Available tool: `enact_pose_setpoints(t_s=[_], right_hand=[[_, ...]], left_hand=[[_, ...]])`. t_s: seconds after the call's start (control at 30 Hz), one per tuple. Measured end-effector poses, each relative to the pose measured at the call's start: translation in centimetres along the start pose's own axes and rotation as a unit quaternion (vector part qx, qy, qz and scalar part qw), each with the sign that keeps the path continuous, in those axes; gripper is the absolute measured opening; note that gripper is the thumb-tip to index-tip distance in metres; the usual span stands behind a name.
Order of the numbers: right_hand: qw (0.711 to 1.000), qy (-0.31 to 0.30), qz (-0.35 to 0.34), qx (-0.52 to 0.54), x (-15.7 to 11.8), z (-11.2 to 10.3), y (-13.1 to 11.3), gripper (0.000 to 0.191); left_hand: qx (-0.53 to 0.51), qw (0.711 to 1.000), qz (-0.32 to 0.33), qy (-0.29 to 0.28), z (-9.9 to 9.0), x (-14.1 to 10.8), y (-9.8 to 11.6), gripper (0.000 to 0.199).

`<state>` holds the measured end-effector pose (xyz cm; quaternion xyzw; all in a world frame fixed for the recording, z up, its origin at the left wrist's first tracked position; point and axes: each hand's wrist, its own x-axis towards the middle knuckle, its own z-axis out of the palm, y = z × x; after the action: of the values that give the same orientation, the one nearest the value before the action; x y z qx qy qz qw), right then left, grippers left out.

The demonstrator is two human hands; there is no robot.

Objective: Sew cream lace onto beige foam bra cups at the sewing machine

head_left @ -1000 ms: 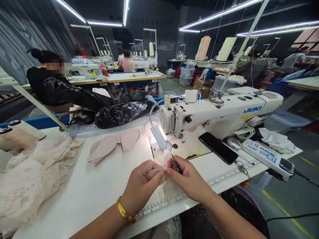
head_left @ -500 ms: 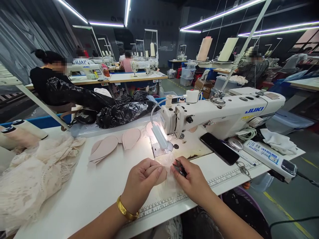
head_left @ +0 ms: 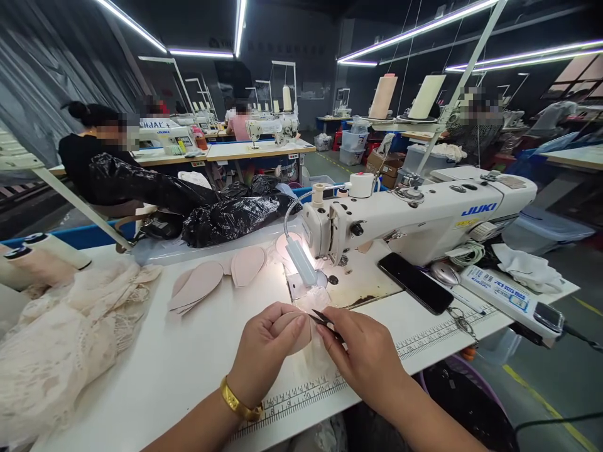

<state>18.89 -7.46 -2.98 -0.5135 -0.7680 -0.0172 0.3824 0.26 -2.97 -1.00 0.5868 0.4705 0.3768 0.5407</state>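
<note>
Pinched between the thumb and fingers of my left hand (head_left: 271, 348) is a beige fabric cup piece (head_left: 296, 334). My right hand (head_left: 362, 351) is closed on small dark thread snips (head_left: 326, 321), whose pointed blades reach to the right edge of the cup piece. Sheer pale fabric (head_left: 316, 353) hangs beside the cup, partly behind my right fingers. Both hands are over the front of the table, just before the needle area of a white sewing machine (head_left: 419, 213). More beige cup pieces (head_left: 207, 279) lie on the table to the left.
Cream lace fabric (head_left: 70, 339) is heaped at the left, near thread cones (head_left: 56, 251). A black phone (head_left: 414, 282) and a white control box (head_left: 511, 301) lie to the right. Behind the table sits a black plastic bag (head_left: 240, 216). A co-worker (head_left: 94, 150) sits beyond it.
My right hand has turned and brought the snips left, so their blades now meet the cup piece's edge. My left hand keeps its hold nearly in place.
</note>
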Motion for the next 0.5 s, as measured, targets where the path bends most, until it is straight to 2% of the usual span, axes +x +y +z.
enact_pose_setpoints(t_s=[0.5], right_hand=[[0.995, 0.037, -0.036, -0.086, 0.17, 0.30, -0.24, 0.010]], left_hand=[[-0.002, 1.000, -0.019, -0.014, 0.02, 0.01, -0.03, 0.033]])
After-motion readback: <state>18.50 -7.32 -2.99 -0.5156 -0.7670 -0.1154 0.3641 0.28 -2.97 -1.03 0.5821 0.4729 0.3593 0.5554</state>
